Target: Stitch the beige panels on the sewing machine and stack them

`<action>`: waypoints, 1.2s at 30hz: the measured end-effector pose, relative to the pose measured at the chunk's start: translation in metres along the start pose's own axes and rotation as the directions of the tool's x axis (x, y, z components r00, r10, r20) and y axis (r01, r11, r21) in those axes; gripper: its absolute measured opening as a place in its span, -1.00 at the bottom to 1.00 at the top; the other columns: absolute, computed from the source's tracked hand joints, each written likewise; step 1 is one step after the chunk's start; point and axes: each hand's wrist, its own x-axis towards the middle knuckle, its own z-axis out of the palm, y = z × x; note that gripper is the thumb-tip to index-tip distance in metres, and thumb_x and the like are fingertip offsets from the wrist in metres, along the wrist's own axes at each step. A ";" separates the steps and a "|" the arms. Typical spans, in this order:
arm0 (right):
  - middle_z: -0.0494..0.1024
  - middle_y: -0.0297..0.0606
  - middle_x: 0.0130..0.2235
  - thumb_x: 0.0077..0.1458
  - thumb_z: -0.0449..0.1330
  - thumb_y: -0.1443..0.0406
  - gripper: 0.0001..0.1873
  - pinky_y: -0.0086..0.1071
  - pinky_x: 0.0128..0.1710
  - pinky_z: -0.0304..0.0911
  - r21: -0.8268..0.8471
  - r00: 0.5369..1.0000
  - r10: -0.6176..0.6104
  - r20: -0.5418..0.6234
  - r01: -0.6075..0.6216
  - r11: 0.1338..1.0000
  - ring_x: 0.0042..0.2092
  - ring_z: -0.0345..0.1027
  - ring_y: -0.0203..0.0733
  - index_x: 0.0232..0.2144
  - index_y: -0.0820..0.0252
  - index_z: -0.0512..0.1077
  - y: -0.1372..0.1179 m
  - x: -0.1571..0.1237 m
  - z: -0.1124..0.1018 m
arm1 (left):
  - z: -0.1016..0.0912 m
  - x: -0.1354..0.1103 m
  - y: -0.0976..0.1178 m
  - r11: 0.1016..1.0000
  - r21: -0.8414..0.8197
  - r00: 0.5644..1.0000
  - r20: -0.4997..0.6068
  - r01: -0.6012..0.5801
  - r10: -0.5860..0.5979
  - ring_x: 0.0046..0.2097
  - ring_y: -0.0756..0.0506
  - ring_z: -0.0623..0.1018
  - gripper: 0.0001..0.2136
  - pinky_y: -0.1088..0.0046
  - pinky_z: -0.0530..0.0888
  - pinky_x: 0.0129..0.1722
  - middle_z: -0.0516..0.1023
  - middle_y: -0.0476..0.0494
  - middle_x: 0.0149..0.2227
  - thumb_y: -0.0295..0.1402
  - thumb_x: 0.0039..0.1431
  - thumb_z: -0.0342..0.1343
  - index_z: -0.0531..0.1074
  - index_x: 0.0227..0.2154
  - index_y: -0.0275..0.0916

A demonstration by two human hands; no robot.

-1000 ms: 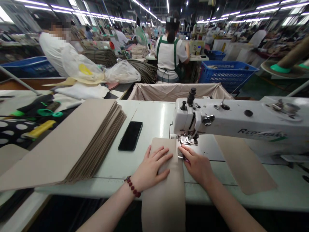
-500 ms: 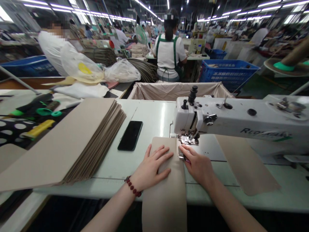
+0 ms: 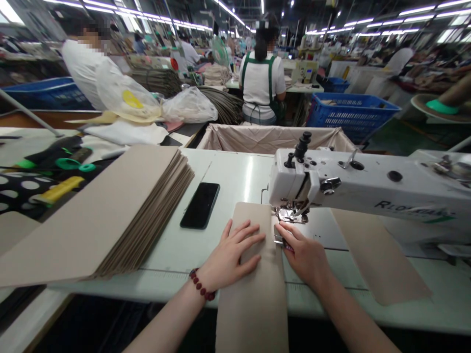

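A long beige strip of material [image 3: 253, 289] lies on the sewing table and hangs over its near edge. Its right edge runs under the presser foot [image 3: 291, 214] of a white sewing machine [image 3: 368, 189]. My left hand [image 3: 230, 255] lies flat on the strip with fingers spread, a red bead bracelet on the wrist. My right hand [image 3: 305, 255] rests at the strip's right edge just before the presser foot, its fingers pinched on a small metal piece.
A thick stack of beige sheets [image 3: 110, 215] fills the left of the table, with a black phone [image 3: 200, 205] beside it. Another beige strip [image 3: 379, 260] lies right of the needle. A cloth-lined bin [image 3: 272, 138] stands behind. Other people work at stations beyond, near blue crates [image 3: 349, 115].
The beige strip has fed a little further away under the presser foot. Both hands have stayed in place on it.
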 end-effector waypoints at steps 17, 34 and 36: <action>0.23 -0.43 0.25 0.13 0.06 0.42 -0.36 -0.34 -0.06 0.36 0.057 1.000 -0.003 -0.001 0.003 0.998 0.03 0.36 -0.19 0.22 -0.12 0.14 0.002 -0.002 0.000 | 0.001 0.001 -0.001 1.000 0.013 0.999 0.034 0.006 -0.006 0.31 -0.22 0.07 -0.58 -0.08 -0.24 0.27 0.19 -0.04 0.26 -0.28 0.25 0.03 0.24 0.18 0.01; 0.22 -0.46 0.25 0.13 0.07 0.42 -0.38 -0.34 -0.08 0.37 0.052 1.000 0.007 0.003 -0.007 0.999 0.02 0.37 -0.19 0.21 -0.13 0.16 0.003 -0.002 0.002 | 0.002 0.001 -0.001 0.999 0.032 0.999 0.036 -0.004 0.003 0.32 -0.23 0.04 -0.60 -0.08 -0.24 0.28 0.17 -0.03 0.27 -0.28 0.27 0.02 0.26 0.16 -0.01; 0.23 -0.44 0.24 0.12 0.08 0.41 -0.38 -0.35 -0.09 0.37 0.049 1.000 0.005 -0.002 -0.005 0.999 0.02 0.37 -0.19 0.21 -0.13 0.17 0.003 -0.002 0.003 | 0.003 0.001 -0.001 0.999 0.036 0.999 0.039 -0.005 0.004 0.32 -0.22 0.04 -0.60 -0.08 -0.25 0.28 0.17 -0.02 0.27 -0.27 0.27 0.02 0.25 0.17 0.00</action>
